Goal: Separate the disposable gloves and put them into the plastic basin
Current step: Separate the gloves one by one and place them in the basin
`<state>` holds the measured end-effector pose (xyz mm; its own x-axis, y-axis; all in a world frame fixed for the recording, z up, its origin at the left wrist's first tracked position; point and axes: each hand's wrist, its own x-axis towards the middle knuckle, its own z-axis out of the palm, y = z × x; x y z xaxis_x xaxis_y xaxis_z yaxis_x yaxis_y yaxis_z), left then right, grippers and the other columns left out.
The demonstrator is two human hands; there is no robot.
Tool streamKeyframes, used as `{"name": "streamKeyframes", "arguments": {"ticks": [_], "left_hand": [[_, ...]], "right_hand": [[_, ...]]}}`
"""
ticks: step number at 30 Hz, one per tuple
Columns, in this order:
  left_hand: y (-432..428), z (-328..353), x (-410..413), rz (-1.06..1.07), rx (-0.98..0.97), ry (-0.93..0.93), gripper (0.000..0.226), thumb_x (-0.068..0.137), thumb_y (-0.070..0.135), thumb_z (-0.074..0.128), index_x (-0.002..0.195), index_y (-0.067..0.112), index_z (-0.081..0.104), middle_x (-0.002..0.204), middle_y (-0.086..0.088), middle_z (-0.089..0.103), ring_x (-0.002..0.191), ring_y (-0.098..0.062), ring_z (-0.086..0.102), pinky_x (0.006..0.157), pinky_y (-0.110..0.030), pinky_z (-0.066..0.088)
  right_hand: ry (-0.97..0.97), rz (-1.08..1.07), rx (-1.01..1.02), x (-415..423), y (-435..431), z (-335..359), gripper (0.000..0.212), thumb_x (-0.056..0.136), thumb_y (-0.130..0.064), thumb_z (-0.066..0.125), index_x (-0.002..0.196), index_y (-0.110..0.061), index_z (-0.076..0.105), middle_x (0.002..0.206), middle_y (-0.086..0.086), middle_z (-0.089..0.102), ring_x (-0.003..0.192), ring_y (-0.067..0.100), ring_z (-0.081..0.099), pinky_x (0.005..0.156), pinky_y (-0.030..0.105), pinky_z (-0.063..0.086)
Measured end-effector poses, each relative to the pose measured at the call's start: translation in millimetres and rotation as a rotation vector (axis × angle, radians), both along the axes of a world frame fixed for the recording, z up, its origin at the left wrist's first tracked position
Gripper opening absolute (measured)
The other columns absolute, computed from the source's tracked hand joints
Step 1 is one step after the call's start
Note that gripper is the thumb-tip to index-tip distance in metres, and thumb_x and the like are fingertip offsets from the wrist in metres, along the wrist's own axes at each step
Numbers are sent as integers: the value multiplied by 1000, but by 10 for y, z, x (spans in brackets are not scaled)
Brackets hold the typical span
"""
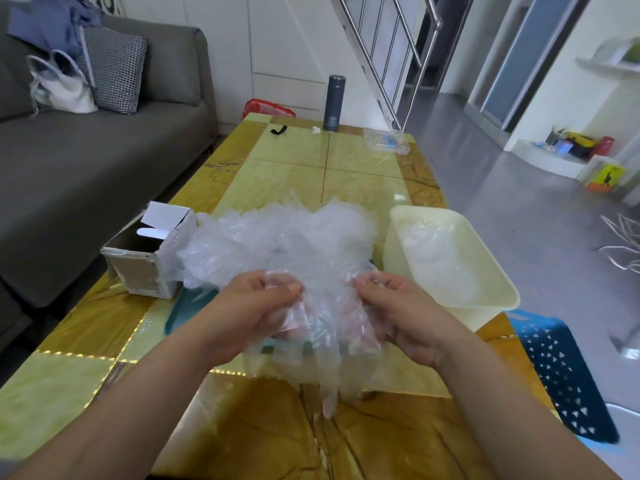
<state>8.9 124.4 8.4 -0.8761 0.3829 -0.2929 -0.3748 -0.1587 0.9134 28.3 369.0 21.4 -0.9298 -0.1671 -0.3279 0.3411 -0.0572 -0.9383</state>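
Two hands at centre frame: left hand, right hand. One plastic basin at right, one cardboard box at left, one flask at top centre. The disposable gloves form one tangled heap, probably many, too matted to count.

A glove heap and carton block the left; the basin lies open-topped.

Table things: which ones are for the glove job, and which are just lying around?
For the job: disposable gloves, pinched by the left hand and right hand; plastic basin, some gloves already inside.
Just lying about: cardboard box, grey flask, black strap, clear plastic bag.
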Motion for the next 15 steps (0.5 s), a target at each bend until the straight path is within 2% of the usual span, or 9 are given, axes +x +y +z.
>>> {"name": "streamKeyframes", "arguments": {"ticks": [2,4,6,8,11,13,15], "left_hand": [[114,79,-48,48,-6,53,2,89,15,74,90,14,76,69,-11,43,49,-14,41,68,-41,61],[285,207,-114,97,32,77,8,86,14,76,94,13,75,76,-14,51,47,-12,41,65,-42,61],[514,391,-210,97,11,115,11,92,11,74,102,9,70,76,-15,54,47,-14,43,67,-46,63],[762,577,-348,83,-37,155,10,98,12,70,105,6,67,79,-19,52,48,-19,50,73,-49,63],[1145,725,-624,28,-135,110,30,101,24,68,116,-1,63,85,-20,72,61,-26,73,64,-39,63],[1348,703,-757,-60,-257,71,39,102,35,65,119,0,61,85,-18,77,71,-30,78,63,-37,63],[1493,628,-817,-131,-364,60,41,104,40,60,117,1,61,81,-18,77,72,-30,78,62,-36,64]], "right_hand": [[62,-34,60,-134,65,147,34,101,-31,65,116,-1,70,95,17,61,77,32,52,65,34,43],[135,-67,134,-267,172,332,25,102,-27,64,113,-8,74,91,15,63,68,28,55,58,32,47],[191,-110,165,-395,318,546,17,103,-22,62,107,-11,74,84,13,69,57,23,61,53,31,52],[219,-173,209,-532,506,711,13,103,-21,63,97,-12,70,79,11,71,50,20,58,47,29,52],[230,-332,380,-713,853,768,14,101,-21,65,88,-15,65,69,5,66,50,14,56,40,19,46],[217,-418,574,-806,1087,674,19,102,-18,63,83,-13,63,73,8,62,51,14,55,37,16,42],[187,-482,710,-882,1299,557,21,102,-17,58,83,-12,63,76,13,61,52,18,56,36,17,42]]}}
